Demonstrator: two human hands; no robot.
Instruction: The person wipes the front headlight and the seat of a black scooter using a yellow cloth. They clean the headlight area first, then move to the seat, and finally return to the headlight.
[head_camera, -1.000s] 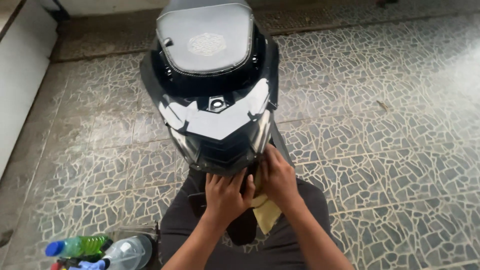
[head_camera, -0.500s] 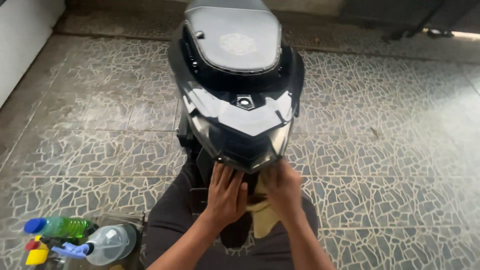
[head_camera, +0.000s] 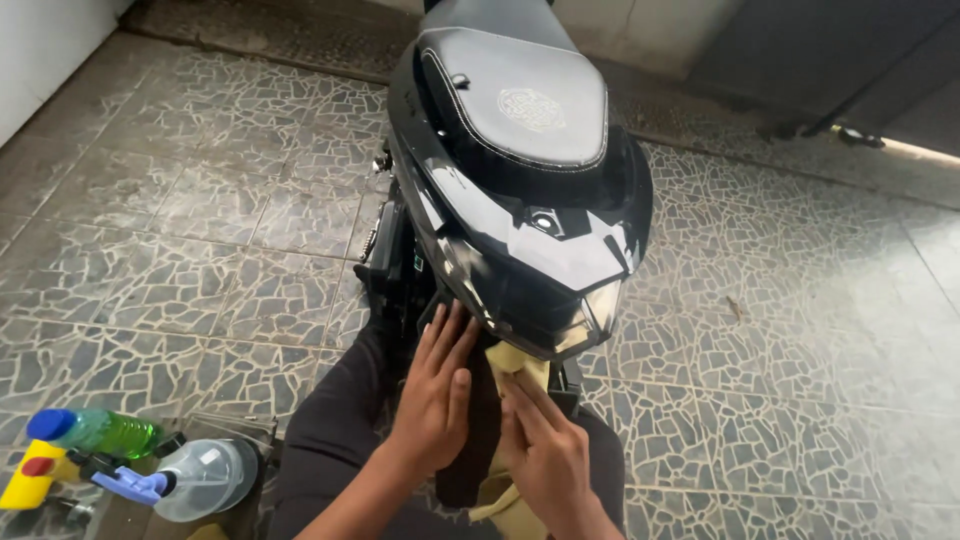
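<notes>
Two of your hands under the scooter's (head_camera: 520, 190) tail light, left hand (head_camera: 437, 392) flat and open against the dark panel, right hand (head_camera: 545, 450) pressing the yellow cloth (head_camera: 520, 362), spray bottle (head_camera: 190, 478) on the floor left of the scooter.

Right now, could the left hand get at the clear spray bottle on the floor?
Probably yes. The left hand rests flat under the scooter's tail light, holding nothing, and the clear spray bottle lies to its left with only the person's knee between.

Both hands (head_camera: 490, 420) have slid lower, the yellow cloth (head_camera: 515, 365) now showing between them.
</notes>
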